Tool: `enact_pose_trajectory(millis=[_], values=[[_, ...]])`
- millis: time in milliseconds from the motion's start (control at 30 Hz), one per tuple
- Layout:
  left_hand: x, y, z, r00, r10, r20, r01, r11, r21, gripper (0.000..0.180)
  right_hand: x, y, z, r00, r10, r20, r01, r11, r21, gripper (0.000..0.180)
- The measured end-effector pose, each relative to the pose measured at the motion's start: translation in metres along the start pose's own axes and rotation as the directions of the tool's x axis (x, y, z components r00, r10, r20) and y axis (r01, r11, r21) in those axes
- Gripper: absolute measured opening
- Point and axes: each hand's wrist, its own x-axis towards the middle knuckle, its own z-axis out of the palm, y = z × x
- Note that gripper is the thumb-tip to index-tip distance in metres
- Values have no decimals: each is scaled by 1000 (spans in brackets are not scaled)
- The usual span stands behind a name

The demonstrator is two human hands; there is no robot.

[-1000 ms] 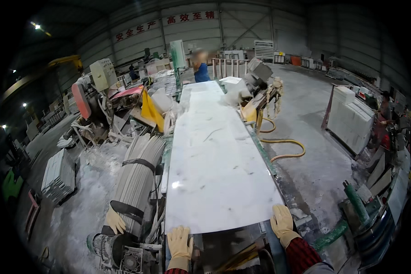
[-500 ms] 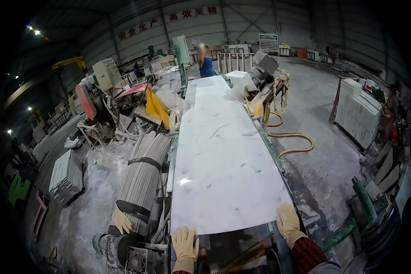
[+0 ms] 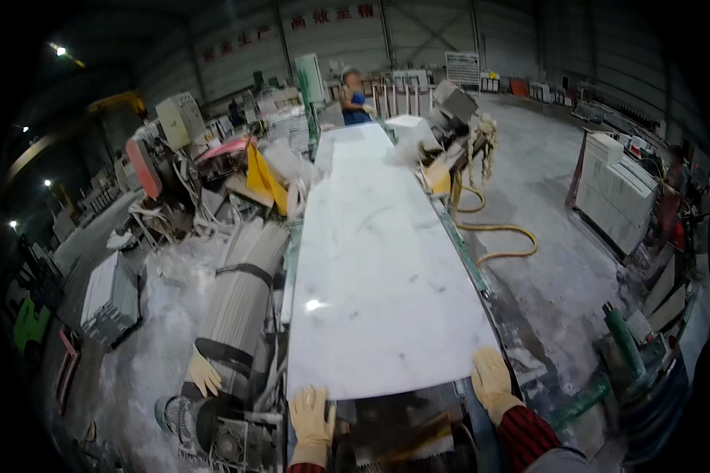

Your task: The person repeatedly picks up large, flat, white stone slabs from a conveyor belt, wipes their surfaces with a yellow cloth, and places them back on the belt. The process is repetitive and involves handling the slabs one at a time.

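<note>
Big hall, grey floor dusty right of the line. Long white slab with faint grey veins flat on the conveyor, running from near centre to far centre, glare spot near its left edge. Grey motor cylinder with black straps lying left of slab, alongside it. White dust heap left of that. Stacked white slabs on a rack, far right, well apart from the line. Red-and-grey machine far left, yellow sheet beside it. Yellow hose looped on floor right of slab. Green bottle-shaped part near right. Co-worker in blue top at far end of slab, hands not clear. Left hand in pale glove, fingers spread flat, pressing near edge of slab at its left corner, no wrap around it. Right hand in pale glove, red striped sleeve, flat against near right corner of slab, fingers extended, not clenched. Spare pale glove lying on the motor, near left, apart from both hands.
</note>
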Motion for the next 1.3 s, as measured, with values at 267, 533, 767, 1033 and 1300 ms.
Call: enact_pose_trajectory(millis=[267, 533, 767, 1033, 1300], values=[[-3, 0, -6, 999, -1, 39, 2, 1000, -7, 61, -3, -4, -5, 1000, 10, 11, -10, 999, 31, 44], [-7, -3, -2, 999, 0, 48, 2, 1000, -24, 63, -11, -1, 0, 1000, -15, -26, 15, 999, 29, 46], [-10, -1, -7, 998, 46, -46, -46, 999, -11, 60, -12, -2, -1, 999, -4, -45, 5, 999, 34, 44], [-10, 0, -6, 1000, 28, 6, -28, 999, 26, 61, -11, -7, -5, 990, -67, -122, 67, 998, -1, 43], [-13, 4, -13, 999, 51, -15, -51, 999, -2, 61, -10, -13, -15, 997, -21, -71, 24, 999, 42, 42]])
